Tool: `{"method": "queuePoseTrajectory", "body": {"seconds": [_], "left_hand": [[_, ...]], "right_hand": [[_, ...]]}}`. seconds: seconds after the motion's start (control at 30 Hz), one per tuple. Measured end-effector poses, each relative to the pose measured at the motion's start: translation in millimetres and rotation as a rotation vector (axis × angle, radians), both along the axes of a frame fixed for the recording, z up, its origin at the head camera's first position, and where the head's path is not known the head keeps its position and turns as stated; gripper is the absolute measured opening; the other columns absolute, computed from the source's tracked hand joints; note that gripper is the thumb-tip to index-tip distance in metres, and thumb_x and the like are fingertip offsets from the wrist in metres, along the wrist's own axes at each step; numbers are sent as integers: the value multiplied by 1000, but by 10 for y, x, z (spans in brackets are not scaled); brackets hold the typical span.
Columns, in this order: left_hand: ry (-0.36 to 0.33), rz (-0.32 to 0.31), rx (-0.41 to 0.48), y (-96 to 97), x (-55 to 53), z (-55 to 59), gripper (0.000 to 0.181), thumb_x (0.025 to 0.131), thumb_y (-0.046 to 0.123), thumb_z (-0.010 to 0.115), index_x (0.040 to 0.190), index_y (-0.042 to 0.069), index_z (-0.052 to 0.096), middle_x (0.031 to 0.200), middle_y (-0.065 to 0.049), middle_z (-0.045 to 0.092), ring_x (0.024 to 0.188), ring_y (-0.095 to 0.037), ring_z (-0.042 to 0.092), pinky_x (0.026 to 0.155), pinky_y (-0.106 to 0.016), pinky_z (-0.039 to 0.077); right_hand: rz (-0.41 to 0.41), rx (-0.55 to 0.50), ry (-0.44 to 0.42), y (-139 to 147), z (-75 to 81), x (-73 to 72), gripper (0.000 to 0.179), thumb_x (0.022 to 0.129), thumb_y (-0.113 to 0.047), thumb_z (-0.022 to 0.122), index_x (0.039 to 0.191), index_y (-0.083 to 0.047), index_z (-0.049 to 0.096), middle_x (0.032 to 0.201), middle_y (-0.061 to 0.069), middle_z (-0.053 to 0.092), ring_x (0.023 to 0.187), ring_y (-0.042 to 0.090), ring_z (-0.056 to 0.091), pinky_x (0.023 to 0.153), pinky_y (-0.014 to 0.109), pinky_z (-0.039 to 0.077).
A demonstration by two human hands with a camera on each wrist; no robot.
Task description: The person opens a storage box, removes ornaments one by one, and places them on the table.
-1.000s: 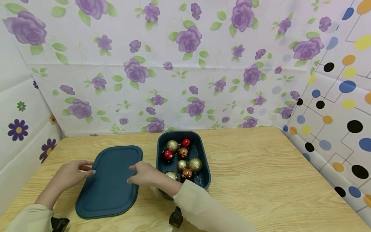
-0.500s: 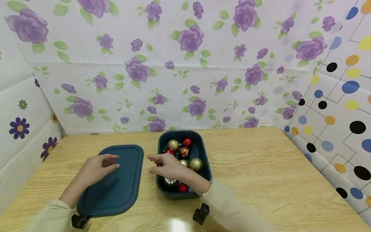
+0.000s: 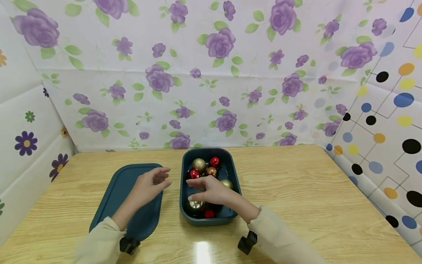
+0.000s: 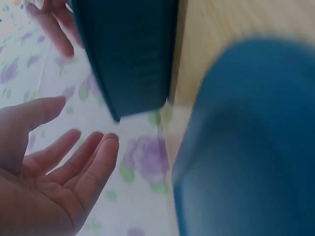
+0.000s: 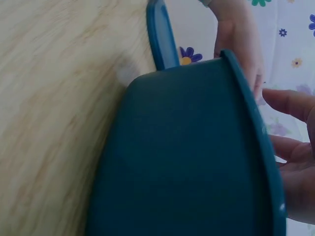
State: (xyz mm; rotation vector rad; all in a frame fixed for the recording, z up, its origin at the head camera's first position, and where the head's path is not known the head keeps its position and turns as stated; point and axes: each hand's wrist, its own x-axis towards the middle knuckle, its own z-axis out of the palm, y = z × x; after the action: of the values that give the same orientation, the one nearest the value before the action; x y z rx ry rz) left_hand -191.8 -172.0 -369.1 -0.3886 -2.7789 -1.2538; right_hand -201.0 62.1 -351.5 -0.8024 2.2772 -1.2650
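Observation:
A dark blue box [image 3: 211, 222] stands on the table, holding several Christmas baubles in red, gold and copper. My right hand [image 3: 211, 190] hovers over the box with relaxed fingers, hiding some baubles; a shiny gold bauble [image 3: 196, 206] shows just below its thumb. To the left lies a flat dark blue lid [image 3: 115, 194]. Above the lid's right side is my left hand [image 3: 146, 187], fingers apart and holding nothing, its tips pointing toward the box. In the left wrist view the fingers of that hand [image 4: 64, 182] are spread near the box's corner.
The wooden table [image 3: 296, 194] reaches back to a flowered cloth [image 3: 211, 91]. A dotted cloth [image 3: 389, 128] hangs at the right, and a white cloth with flowers [image 3: 29, 124] at the left. Each wrist carries a black camera mount.
Both hands have moved right: the left from the lid's left edge across to its right side, the right from the lid to over the box. The lid and box stay on the table.

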Motion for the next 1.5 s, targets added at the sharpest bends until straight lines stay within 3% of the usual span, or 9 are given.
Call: {"method": "queuePoseTrajectory", "body": {"seconds": [0.1, 0.27, 0.4, 0.6, 0.73, 0.9, 1.1, 1.37, 1.5], "left_hand": [[-35, 4, 67, 120, -27, -38, 46, 89, 26, 60, 130, 8, 48, 120, -18, 56, 102, -30, 58, 78, -43, 50], [-174, 11, 215, 280, -45, -83, 54, 89, 30, 60, 136, 12, 41, 132, -18, 46, 113, -33, 50, 82, -41, 50], [-265, -5, 323, 351, -50, -125, 54, 90, 22, 60, 138, 12, 38, 137, -20, 38, 117, -37, 45, 78, -39, 52], [-328, -23, 410, 404, -71, -181, 48, 92, 9, 54, 137, 8, 39, 138, -22, 35, 118, -39, 43, 77, -39, 52], [-332, -9, 425, 435, -73, -177, 46, 91, 8, 54, 136, 8, 42, 138, -21, 36, 118, -39, 44, 76, -39, 52], [-318, 2, 420, 465, -69, -166, 45, 91, 7, 54, 135, 7, 43, 136, -22, 37, 117, -40, 45, 76, -41, 52], [-322, 24, 413, 476, -50, -157, 45, 91, 6, 54, 135, 7, 43, 136, -22, 38, 117, -39, 46, 76, -41, 52], [-327, 35, 418, 495, -44, -149, 45, 91, 7, 54, 135, 10, 44, 137, -20, 38, 115, -37, 47, 75, -40, 52], [-328, 41, 419, 495, -33, -145, 45, 91, 6, 54, 134, 9, 44, 136, -21, 39, 115, -37, 48, 74, -40, 52]], "right_hand": [[34, 15, 2, 44, -39, -12, 54, 86, -18, 65, 134, -2, 45, 135, 13, 46, 122, 26, 45, 96, 37, 42], [73, 35, 30, 98, -104, -37, 54, 85, -14, 65, 133, 1, 45, 135, 15, 46, 121, 28, 46, 96, 36, 42], [108, 62, 99, 106, -132, -45, 53, 83, -14, 67, 130, 2, 48, 132, 14, 49, 115, 27, 51, 92, 35, 45], [121, 147, 251, 81, -154, -34, 53, 78, -17, 73, 125, 0, 55, 117, 10, 59, 89, 18, 58, 72, 20, 47], [127, 190, 334, 57, -154, -27, 48, 76, -14, 75, 119, 0, 59, 112, 9, 60, 75, 12, 53, 60, 18, 41], [117, 253, 380, 31, -144, -13, 45, 75, -15, 76, 116, -3, 63, 113, 7, 61, 83, 7, 56, 63, 16, 44], [122, 231, 392, 34, -163, -11, 44, 75, -15, 76, 115, -3, 63, 113, 7, 61, 75, 6, 55, 60, 16, 43], [108, 165, 411, 99, -166, -31, 47, 76, -18, 75, 117, -3, 62, 116, 8, 60, 98, 18, 57, 74, 21, 48], [90, 140, 397, 133, -126, -43, 47, 76, -19, 75, 118, -3, 61, 118, 10, 59, 100, 21, 58, 77, 24, 50]]}}
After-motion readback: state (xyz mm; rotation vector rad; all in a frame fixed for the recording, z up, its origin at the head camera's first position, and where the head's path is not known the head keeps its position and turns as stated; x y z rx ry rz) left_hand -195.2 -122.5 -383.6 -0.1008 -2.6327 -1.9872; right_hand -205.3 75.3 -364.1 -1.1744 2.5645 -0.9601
